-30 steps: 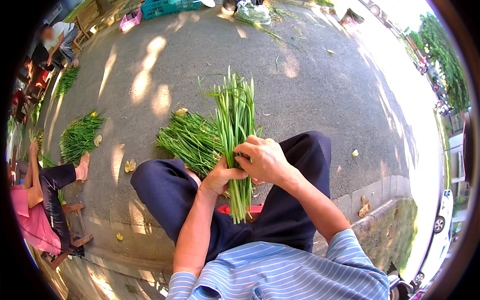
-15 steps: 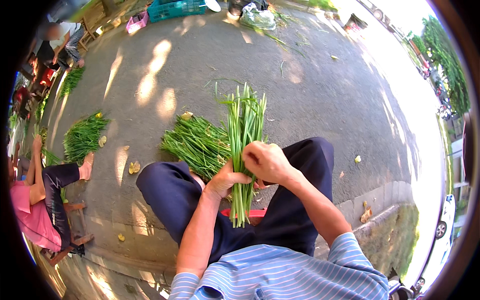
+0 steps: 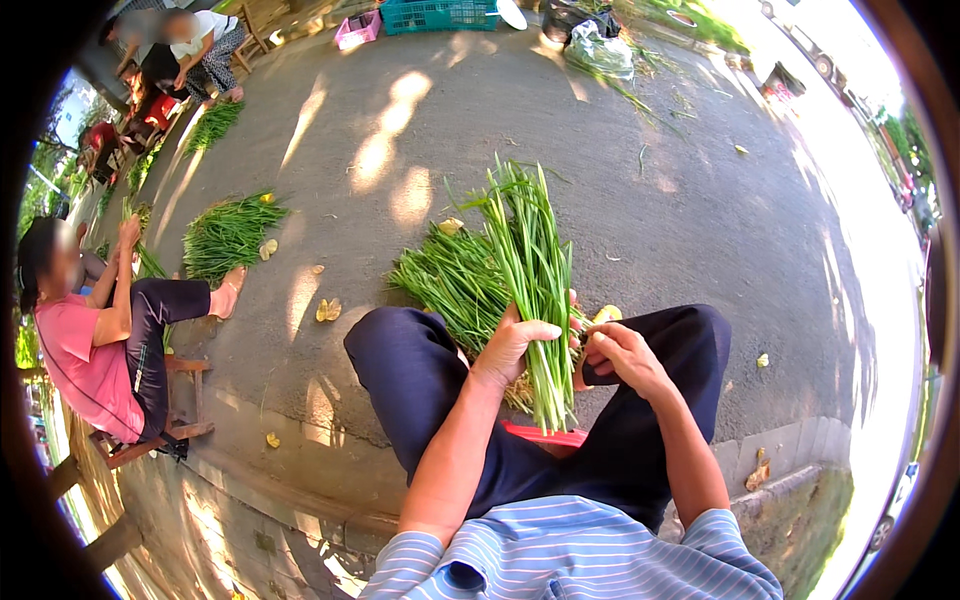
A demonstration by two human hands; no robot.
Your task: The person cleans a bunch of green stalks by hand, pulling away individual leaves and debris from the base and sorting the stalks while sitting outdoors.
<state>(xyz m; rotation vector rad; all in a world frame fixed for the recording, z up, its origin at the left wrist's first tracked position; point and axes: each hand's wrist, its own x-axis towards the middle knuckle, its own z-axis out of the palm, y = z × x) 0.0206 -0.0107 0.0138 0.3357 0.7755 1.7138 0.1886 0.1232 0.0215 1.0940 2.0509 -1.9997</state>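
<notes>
My left hand [image 3: 512, 348] is wrapped round the lower part of a bunch of chives [image 3: 530, 270], thumb across the pale stems. The green leaves point away from me and the stem ends hang between my knees. Just right of the bunch, my right hand [image 3: 632, 358] is apart from it with its fingers curled together. Whatever those fingers may pinch is too small to make out. Beyond my left knee, partly behind the held bunch, a pile of chives [image 3: 450, 285] lies on the pavement.
A red plastic thing [image 3: 545, 436] shows between my thighs. At the left a person in pink [image 3: 85, 350] sits on a wooden stool, near another chive heap [image 3: 230, 235]. A teal crate [image 3: 440, 14], a pink basket [image 3: 358, 30] and a clear plastic bag [image 3: 600, 50] stand far ahead.
My right hand has come away from the bunch to the right. The bunch now leans with its leafy tops to the left. The whole view has shifted, so the surroundings appear further right.
</notes>
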